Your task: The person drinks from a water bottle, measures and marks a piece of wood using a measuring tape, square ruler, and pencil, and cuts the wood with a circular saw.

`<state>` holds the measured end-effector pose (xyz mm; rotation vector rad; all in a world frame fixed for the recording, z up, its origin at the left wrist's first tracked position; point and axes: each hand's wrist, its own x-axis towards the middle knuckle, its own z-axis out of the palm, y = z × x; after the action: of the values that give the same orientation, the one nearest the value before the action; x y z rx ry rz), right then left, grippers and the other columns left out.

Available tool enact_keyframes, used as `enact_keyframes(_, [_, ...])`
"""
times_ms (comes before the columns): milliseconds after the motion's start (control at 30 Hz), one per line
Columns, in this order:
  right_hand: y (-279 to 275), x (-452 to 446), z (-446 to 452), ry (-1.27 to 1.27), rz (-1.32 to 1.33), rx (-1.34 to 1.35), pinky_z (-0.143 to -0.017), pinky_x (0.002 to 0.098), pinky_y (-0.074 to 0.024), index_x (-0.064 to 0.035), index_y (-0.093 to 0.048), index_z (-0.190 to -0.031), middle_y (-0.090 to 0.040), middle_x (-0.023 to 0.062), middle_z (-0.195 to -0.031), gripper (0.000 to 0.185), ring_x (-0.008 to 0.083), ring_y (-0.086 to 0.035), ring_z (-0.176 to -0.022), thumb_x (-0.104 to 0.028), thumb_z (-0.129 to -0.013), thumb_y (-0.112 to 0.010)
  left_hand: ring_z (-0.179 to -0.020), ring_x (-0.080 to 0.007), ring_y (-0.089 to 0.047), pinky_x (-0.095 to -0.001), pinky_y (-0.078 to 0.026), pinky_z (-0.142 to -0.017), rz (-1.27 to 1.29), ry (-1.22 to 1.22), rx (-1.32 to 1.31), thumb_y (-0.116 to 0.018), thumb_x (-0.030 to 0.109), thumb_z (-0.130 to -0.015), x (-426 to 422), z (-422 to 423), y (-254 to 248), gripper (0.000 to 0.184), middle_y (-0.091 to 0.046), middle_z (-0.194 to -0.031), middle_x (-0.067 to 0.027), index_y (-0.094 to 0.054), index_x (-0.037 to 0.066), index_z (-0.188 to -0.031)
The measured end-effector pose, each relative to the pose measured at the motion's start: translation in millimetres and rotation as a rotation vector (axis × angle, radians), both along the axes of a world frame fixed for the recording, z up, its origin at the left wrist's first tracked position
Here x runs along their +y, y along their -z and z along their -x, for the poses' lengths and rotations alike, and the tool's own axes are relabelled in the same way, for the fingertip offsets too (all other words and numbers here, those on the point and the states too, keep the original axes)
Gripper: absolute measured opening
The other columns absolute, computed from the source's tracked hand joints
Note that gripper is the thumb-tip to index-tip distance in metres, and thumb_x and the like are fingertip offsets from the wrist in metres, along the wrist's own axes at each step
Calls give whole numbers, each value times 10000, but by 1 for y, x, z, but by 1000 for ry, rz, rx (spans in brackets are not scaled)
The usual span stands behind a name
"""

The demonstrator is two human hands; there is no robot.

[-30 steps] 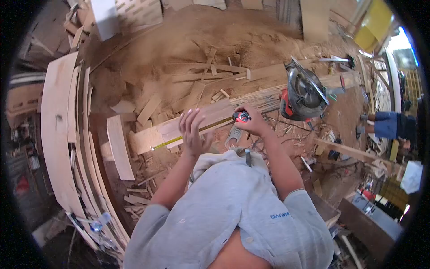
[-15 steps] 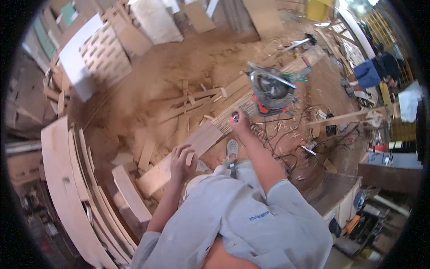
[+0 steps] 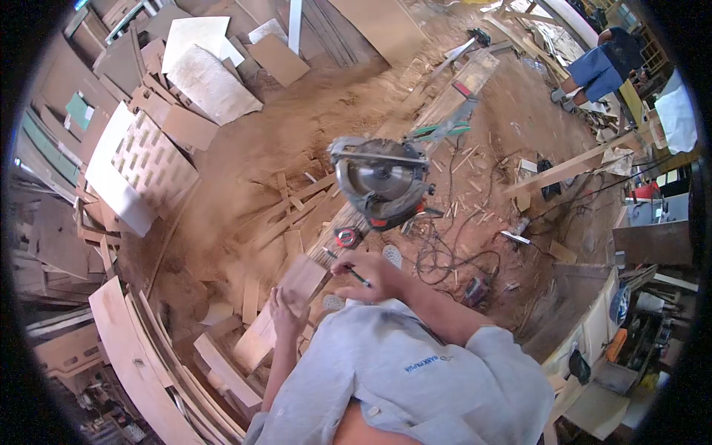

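Observation:
My right hand (image 3: 378, 274) is closed around a dark pencil (image 3: 360, 277), held just above the near end of a long timber. My left hand (image 3: 286, 317) lies with its fingers outstretched on a light wooden board (image 3: 259, 337). A red and black tape measure (image 3: 347, 237) rests on the timber, a little beyond my right hand. Just past it stands a mitre saw (image 3: 382, 178) with its round blade showing. The board's far end lies close to my right hand.
Curved wooden panels (image 3: 122, 345) lean at the left. Offcuts and sawdust cover the ground ahead. Power cables (image 3: 437, 259) tangle at the right, beside a wooden box (image 3: 586, 297). A person in blue shorts (image 3: 597, 73) bends over at the far right.
My right hand has let go of the tape measure, which now lies on the timber, and holds a pencil nearer my body. My left hand has come down onto the board. The view has shifted.

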<state>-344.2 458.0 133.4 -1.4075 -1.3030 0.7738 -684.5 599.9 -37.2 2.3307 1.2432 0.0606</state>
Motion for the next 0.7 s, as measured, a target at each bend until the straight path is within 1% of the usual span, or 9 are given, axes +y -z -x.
enact_keyframes(33, [-23,-15,-20,19,-116,66,-876,378,-584,-21,-662,-1210,-725,171,-1145,405,253,-719,-1027,-244,-912,-821,-1548,-442,-339,-529,-300,-1296,-17,-21,41,-904,362,-765,0,-4,5,1061,-346,-1666,-255,-340,56,-1611])
enact_keyframes(100, [-34,-27,-83,356,-344,251,-799,357,-585,-24,-667,-1132,-737,132,-1051,290,214,-712,-887,-226,-956,-780,-1555,-436,-328,-529,-299,-1298,-48,-64,124,-924,365,-729,-4,-16,13,1119,-355,-1661,-253,-323,47,-1618])
enact_keyframes(133, [-42,-35,-121,652,-235,257,-731,338,-573,-36,-660,-1117,-713,105,-943,257,193,-676,-774,-213,-968,-771,-1566,-435,-306,-527,-291,-1304,-10,-120,203,-933,345,-721,-7,-29,4,1143,-373,-1648,-258,-307,49,-1630])
enact_keyframes(167, [-36,-34,-163,808,-477,318,-689,327,-560,-51,-670,-1063,-691,87,-903,181,183,-663,-762,-214,-1015,-734,-1563,-438,-310,-527,-294,-1303,-12,-128,215,-937,342,-718,-9,-39,4,1147,-377,-1642,-263,-308,48,-1630])
enact_keyframes(200, [-9,-33,-211,1037,-437,281,-674,330,-545,-25,-685,-1085,-682,113,-867,278,160,-664,-768,-301,-1083,-655,-1560,-441,-315,-527,-296,-1302,-14,-143,226,-942,340,-715,-8,-45,3,1150,-382,-1636,-268,-308,46,-1629])
enact_keyframes(267, [26,-53,-307,1163,245,-148,-697,387,-559,11,-655,-1231,-722,147,-878,410,255,-707,-778,-371,-1130,-547,-1542,-461,-343,-535,-316,-1289,-66,-138,233,-949,331,-723,-10,-48,5,1137,-389,-1621,-285,-320,31,-1621])
enact_keyframes(367, [117,-32,-397,1285,330,-352,-839,523,-555,17,-662,-1312,-758,234,-949,522,401,-737,-930,-444,-1121,-509,-1522,-475,-376,-539,-347,-1269,-49,-223,203,-940,321,-751,-20,-61,3,1087,-395,-1615,-287,-340,27,-1609])
enact_keyframes(533, [177,16,-439,1210,762,-327,-973,536,-538,16,-637,-1263,-753,278,-1134,672,454,-700,-1173,-598,-992,-661,-1501,-482,-405,-526,-387,-1243,8,-271,172,-919,304,-792,-55,-80,-9,999,-389,-1611,-300,-381,26,-1586])
enact_keyframes(700, [225,31,-438,1339,660,-352,-1011,515,-541,41,-534,-1309,-705,309,-1238,829,446,-704,-1159,-515,-799,-877,-1484,-486,-421,-519,-396,-1236,52,-328,153,-901,268,-808,-86,-81,-12,928,-398,-1593,-307,-418,11,-1558])
